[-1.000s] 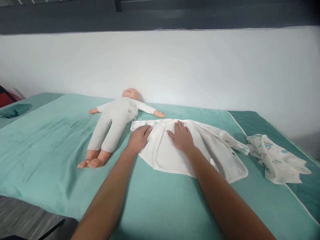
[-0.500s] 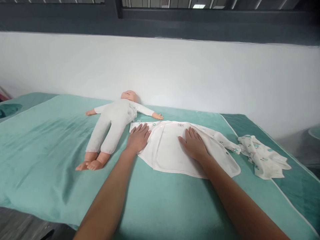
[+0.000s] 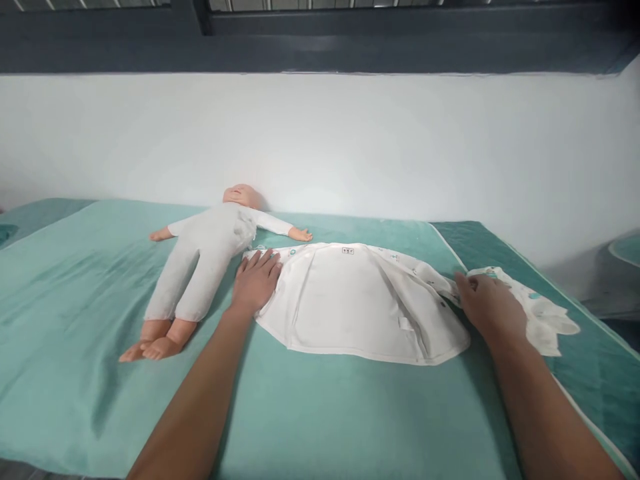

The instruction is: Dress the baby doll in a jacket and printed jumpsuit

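Observation:
A white baby shirt (image 3: 350, 300) lies spread flat on the teal sheet (image 3: 325, 413), inside up, with a small label near its collar. My left hand (image 3: 256, 283) presses flat on the shirt's left edge, fingers together. My right hand (image 3: 487, 303) rests at the shirt's right sleeve, its fingers curled on the cloth there; a grip cannot be made out. A baby doll (image 3: 200, 257) in a pale bodysuit lies on its back just left of the shirt, arms out, feet toward me.
A second crumpled printed white garment (image 3: 537, 313) lies right of my right hand on a darker teal mat (image 3: 590, 373). A white wall (image 3: 350, 147) runs behind the bed. The sheet's front edge drops off at the lower left.
My right hand slid from the shirt's middle to its right sleeve, smoothing the cloth out wider. My left hand stayed on the left edge. The view shifted right.

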Demonstrator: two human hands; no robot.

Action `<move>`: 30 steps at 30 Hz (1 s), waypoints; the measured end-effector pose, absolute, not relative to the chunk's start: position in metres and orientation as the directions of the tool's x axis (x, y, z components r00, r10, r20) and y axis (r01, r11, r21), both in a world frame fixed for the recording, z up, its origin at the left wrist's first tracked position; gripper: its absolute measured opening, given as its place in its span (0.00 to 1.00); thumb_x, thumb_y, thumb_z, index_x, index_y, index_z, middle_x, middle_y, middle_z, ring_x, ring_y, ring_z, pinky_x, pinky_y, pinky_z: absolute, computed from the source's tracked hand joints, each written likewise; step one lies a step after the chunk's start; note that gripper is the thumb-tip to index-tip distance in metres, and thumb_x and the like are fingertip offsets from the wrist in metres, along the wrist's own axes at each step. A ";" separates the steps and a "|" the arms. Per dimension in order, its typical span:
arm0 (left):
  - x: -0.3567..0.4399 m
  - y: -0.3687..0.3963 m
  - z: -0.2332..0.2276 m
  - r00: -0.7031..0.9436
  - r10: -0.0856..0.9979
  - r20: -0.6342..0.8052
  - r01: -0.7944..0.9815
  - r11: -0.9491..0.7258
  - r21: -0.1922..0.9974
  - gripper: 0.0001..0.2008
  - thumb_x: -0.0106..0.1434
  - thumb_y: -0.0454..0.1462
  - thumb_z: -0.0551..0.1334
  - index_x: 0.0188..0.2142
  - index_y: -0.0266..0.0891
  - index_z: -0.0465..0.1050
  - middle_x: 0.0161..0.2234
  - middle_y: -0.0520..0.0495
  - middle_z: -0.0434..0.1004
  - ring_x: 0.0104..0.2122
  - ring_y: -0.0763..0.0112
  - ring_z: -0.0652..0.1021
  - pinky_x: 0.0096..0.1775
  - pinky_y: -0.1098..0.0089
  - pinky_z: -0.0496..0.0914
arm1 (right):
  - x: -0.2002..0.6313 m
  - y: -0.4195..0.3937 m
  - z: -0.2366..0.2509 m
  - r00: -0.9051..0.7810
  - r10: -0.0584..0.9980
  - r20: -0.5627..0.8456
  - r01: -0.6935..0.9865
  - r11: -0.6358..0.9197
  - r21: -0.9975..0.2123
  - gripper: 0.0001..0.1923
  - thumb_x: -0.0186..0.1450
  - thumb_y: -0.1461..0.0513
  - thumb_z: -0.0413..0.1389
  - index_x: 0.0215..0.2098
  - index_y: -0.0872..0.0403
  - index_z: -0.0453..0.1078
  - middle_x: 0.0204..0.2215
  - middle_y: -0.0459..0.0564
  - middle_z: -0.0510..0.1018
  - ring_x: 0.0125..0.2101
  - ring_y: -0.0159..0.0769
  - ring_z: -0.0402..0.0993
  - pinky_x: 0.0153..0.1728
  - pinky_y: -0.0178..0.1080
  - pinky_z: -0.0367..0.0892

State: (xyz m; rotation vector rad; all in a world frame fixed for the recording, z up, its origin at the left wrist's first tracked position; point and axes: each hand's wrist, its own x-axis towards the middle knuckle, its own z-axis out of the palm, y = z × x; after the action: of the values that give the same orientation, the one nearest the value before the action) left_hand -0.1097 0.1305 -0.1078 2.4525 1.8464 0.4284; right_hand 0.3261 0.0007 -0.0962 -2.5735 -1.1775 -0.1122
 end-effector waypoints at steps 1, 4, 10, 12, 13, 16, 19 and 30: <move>-0.109 0.130 -0.107 0.248 0.950 0.191 0.938 -0.285 0.199 0.26 0.71 0.47 0.41 0.63 0.50 0.62 0.67 0.55 0.56 0.67 0.58 0.56 0.66 0.50 0.48 | 0.329 -0.001 -0.100 0.671 0.727 0.147 0.739 -0.638 -0.218 0.34 0.67 0.42 0.39 0.46 0.57 0.75 0.41 0.71 0.77 0.42 0.61 0.75 0.38 0.54 0.65; -0.109 0.130 -0.105 0.244 0.952 0.184 0.938 -0.280 0.204 0.26 0.71 0.47 0.42 0.63 0.49 0.63 0.67 0.55 0.56 0.67 0.59 0.56 0.66 0.51 0.49 | 0.330 -0.002 -0.107 0.639 0.761 0.107 0.762 -0.608 -0.223 0.32 0.64 0.40 0.44 0.45 0.54 0.75 0.38 0.65 0.79 0.37 0.60 0.76 0.36 0.53 0.64; -0.110 0.131 -0.104 0.240 0.954 0.178 0.938 -0.275 0.213 0.26 0.71 0.47 0.41 0.62 0.48 0.64 0.67 0.55 0.57 0.67 0.60 0.57 0.65 0.52 0.51 | 0.345 0.012 -0.108 0.600 0.686 0.412 0.782 -0.395 -0.483 0.20 0.63 0.53 0.49 0.47 0.53 0.74 0.38 0.57 0.78 0.37 0.45 0.73 0.39 0.45 0.65; -0.110 0.132 -0.104 0.238 0.955 0.175 0.937 -0.273 0.216 0.26 0.71 0.48 0.41 0.62 0.49 0.64 0.67 0.55 0.57 0.67 0.60 0.57 0.65 0.52 0.51 | 0.349 0.018 -0.109 0.575 0.604 0.552 0.809 -0.318 -0.494 0.19 0.63 0.58 0.49 0.48 0.56 0.73 0.42 0.60 0.77 0.42 0.46 0.72 0.44 0.45 0.65; -0.110 0.132 -0.104 0.238 0.955 0.175 0.937 -0.274 0.218 0.26 0.71 0.48 0.41 0.62 0.49 0.64 0.67 0.55 0.57 0.67 0.60 0.57 0.65 0.52 0.51 | 0.348 0.020 -0.110 0.555 0.586 0.590 0.824 -0.291 -0.486 0.19 0.63 0.60 0.49 0.48 0.57 0.73 0.44 0.62 0.76 0.45 0.47 0.70 0.47 0.46 0.64; -0.110 0.133 -0.104 0.240 0.954 0.178 0.936 -0.276 0.219 0.26 0.71 0.48 0.42 0.61 0.50 0.65 0.66 0.55 0.58 0.67 0.60 0.57 0.65 0.52 0.51 | 0.336 0.021 -0.113 0.503 0.602 0.620 0.852 -0.229 -0.470 0.18 0.62 0.61 0.50 0.49 0.56 0.71 0.49 0.62 0.73 0.53 0.49 0.66 0.54 0.49 0.62; -0.110 0.133 -0.105 0.237 0.955 0.177 0.937 -0.273 0.220 0.25 0.71 0.48 0.42 0.61 0.50 0.66 0.66 0.55 0.58 0.67 0.60 0.58 0.65 0.52 0.51 | 0.315 0.022 -0.117 0.380 0.688 0.618 0.881 -0.067 -0.468 0.19 0.66 0.58 0.50 0.52 0.55 0.68 0.54 0.60 0.71 0.57 0.47 0.65 0.59 0.51 0.60; -0.112 0.132 -0.105 0.245 0.948 0.203 0.921 -0.293 0.256 0.23 0.71 0.47 0.44 0.59 0.50 0.68 0.65 0.53 0.61 0.66 0.60 0.59 0.65 0.52 0.52 | 0.313 0.033 -0.142 0.218 0.942 0.253 0.946 -0.140 -0.292 0.31 0.72 0.51 0.35 0.60 0.61 0.63 0.62 0.64 0.64 0.65 0.49 0.55 0.62 0.55 0.53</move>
State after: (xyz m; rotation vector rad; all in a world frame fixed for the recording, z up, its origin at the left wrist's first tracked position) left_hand -0.1118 0.1319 -0.1055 2.4117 1.8159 0.4907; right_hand 0.3125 0.0331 -0.1420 -2.1140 -1.7507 -0.0129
